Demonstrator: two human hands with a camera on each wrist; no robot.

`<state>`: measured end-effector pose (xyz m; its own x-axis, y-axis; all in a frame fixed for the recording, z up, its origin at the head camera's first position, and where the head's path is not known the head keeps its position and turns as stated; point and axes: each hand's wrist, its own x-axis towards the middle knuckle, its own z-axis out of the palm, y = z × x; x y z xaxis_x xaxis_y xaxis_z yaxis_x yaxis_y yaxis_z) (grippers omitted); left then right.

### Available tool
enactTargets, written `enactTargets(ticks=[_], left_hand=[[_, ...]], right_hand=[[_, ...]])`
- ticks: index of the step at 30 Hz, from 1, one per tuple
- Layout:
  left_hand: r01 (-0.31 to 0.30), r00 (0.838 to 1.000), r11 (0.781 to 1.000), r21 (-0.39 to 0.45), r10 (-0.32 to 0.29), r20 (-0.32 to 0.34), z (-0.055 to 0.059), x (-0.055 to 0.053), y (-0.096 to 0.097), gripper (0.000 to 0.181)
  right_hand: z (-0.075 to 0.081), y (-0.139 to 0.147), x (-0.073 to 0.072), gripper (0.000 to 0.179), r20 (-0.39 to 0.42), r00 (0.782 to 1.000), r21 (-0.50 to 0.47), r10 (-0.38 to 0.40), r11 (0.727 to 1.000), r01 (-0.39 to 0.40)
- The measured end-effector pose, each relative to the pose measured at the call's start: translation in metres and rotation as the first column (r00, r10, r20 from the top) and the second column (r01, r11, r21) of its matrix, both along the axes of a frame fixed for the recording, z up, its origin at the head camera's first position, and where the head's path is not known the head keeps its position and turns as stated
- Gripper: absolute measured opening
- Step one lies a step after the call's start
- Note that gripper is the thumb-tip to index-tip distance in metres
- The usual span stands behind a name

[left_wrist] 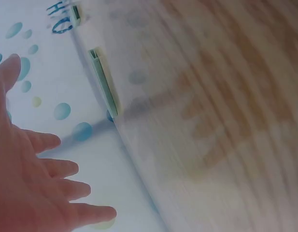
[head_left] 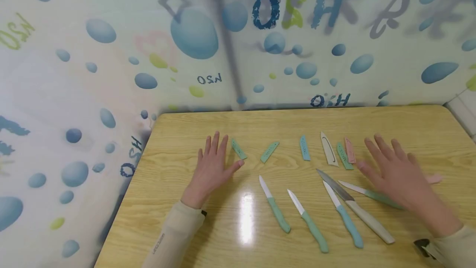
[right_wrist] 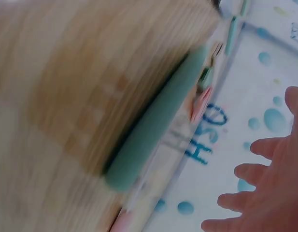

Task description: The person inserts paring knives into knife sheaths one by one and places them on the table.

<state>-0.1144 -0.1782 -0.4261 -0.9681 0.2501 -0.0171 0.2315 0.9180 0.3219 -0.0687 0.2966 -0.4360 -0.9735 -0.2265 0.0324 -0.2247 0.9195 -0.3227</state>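
Observation:
My left hand (head_left: 212, 171), fingers spread and holding nothing, is over the table's left part, nearest to a green knife sheath (head_left: 239, 149). The right hand (head_left: 399, 177) is spread above a green-handled knife (head_left: 383, 198), partly covering it and a pink handle (head_left: 436, 178). Between the hands lie two more green-handled knives, one to the left (head_left: 279, 214) and another (head_left: 315, 231) beside it. A blue-handled knife (head_left: 349, 226) lies next to a larger knife with a beige handle (head_left: 370, 221). In the right wrist view, the green handle (right_wrist: 156, 125) shows close and blurred.
Behind the knives lie a second green sheath (head_left: 270, 152), a blue sheath (head_left: 305, 148), a white sheath (head_left: 329, 150), a third green sheath (head_left: 344, 156) and a pink sheath (head_left: 349, 150). The wooden table (head_left: 208, 235) meets a patterned curtain (head_left: 122, 65) at the back.

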Motion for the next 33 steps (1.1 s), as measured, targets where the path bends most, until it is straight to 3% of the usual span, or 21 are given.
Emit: enactTargets(ticks=[9,17,26,33], left_hand=[[-0.028,0.998,0.997,0.071,0.032,-0.052,0.002,-0.009,0.005,0.076],[-0.085,0.996,0.99,0.11,0.088,-0.026,0.004,-0.024,0.016,0.065],[-0.125,0.987,0.99,0.059,0.119,0.108,0.003,-0.048,0.028,0.06],[-0.142,0.977,0.99,0.004,0.14,0.16,0.002,-0.057,0.037,0.032]], right_hand=[[0.006,-0.038,0.013,0.077,-0.045,0.998,-0.088,0.053,0.994,-0.057],[0.014,-0.074,0.022,0.072,-0.059,0.992,-0.11,0.11,0.987,-0.116],[0.019,-0.107,0.023,0.068,-0.059,0.985,-0.096,0.16,0.982,-0.165],[0.016,-0.118,0.027,0.065,-0.068,0.983,-0.092,0.168,0.981,-0.174]])
